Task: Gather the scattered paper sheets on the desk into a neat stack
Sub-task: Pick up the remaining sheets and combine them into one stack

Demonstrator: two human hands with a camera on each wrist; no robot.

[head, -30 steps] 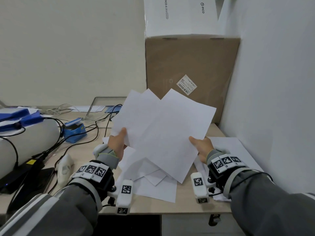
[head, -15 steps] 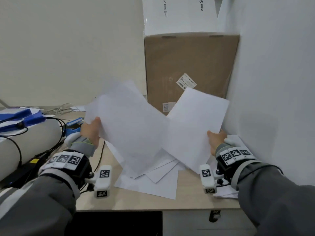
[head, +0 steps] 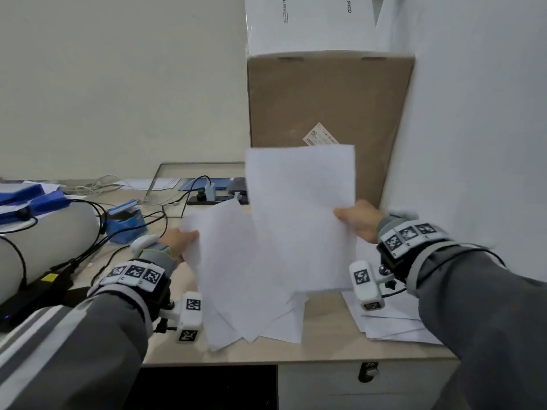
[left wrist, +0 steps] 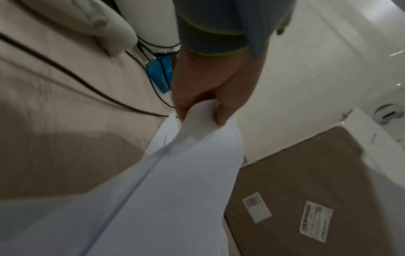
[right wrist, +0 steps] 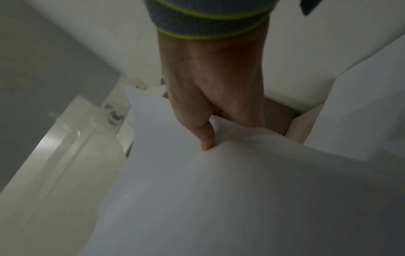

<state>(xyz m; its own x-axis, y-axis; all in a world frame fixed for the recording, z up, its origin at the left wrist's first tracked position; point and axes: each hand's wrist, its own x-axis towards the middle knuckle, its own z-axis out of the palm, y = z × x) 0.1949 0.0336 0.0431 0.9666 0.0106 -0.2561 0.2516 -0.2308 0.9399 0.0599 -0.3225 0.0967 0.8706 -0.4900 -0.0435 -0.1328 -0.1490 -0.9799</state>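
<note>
My left hand (head: 182,239) pinches the left edge of a few white sheets (head: 228,261) held above the desk; the left wrist view shows thumb and fingers (left wrist: 221,112) closed on that paper edge (left wrist: 197,138). My right hand (head: 356,223) pinches the right edge of another white sheet (head: 300,214), held nearly upright and square to me, overlapping the left bundle. In the right wrist view the thumb (right wrist: 206,136) presses into this sheet (right wrist: 219,190). More sheets (head: 281,327) lie fanned on the desk (head: 325,347) below, and a second pile (head: 390,324) lies at the right.
A tall brown cardboard box (head: 328,99) with a white box (head: 310,22) on top stands behind the paper, against the right wall (head: 473,128). Black cables (head: 88,253), a blue box (head: 125,223), a white cylinder (head: 44,241) and a power strip (head: 213,196) crowd the left of the desk.
Both hands have come back toward each other after spreading apart. The right sheet turned from tilted to upright and square; the left bundle dropped lower and slid partly behind it.
</note>
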